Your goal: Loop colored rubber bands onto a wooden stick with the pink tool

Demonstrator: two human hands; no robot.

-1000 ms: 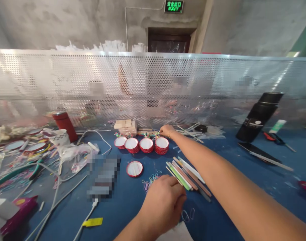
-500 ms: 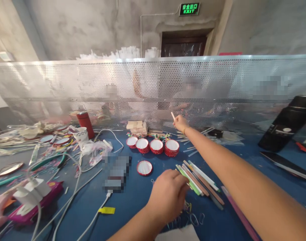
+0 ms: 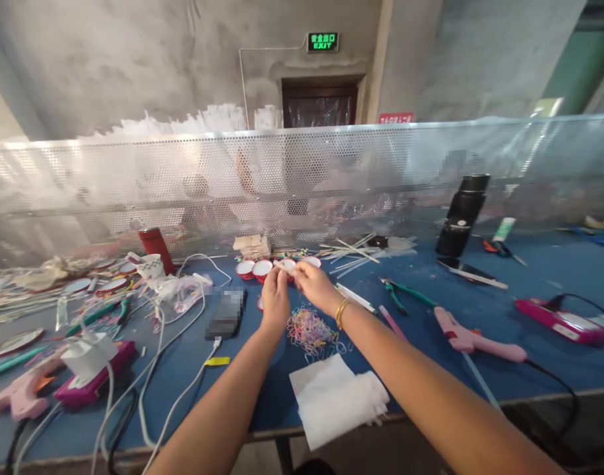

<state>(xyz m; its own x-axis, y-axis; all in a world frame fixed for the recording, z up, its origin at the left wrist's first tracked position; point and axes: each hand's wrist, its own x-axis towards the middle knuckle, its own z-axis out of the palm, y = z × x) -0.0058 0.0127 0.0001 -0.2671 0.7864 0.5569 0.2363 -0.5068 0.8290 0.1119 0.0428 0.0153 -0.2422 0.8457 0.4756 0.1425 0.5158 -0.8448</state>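
Observation:
My hands meet in front of a row of small round red-rimmed pieces with white tops (image 3: 262,268). A short pale stick (image 3: 284,266) lies between my fingertips. My right hand (image 3: 314,288) pinches it from the right, and the closed fingers of my left hand (image 3: 275,300) are at its other end. Another red-rimmed round piece is mostly hidden behind my left hand. Just below my hands lies a pile of small coloured loops (image 3: 309,328). White folded sheets (image 3: 339,399) rest at the table's near edge. Pale sticks (image 3: 356,297) show partly beyond my right wrist.
A phone (image 3: 226,313) with its cable lies left. Pliers (image 3: 405,290), a pink glue gun (image 3: 473,336) and a black bottle (image 3: 463,214) are on the right. Clutter and a red flask (image 3: 156,249) stand left. A perforated metal screen (image 3: 292,178) closes the back.
My right hand has come back from the screen with the pale stick. My left hand has left the bundle of coloured sticks and met it. The view has turned right.

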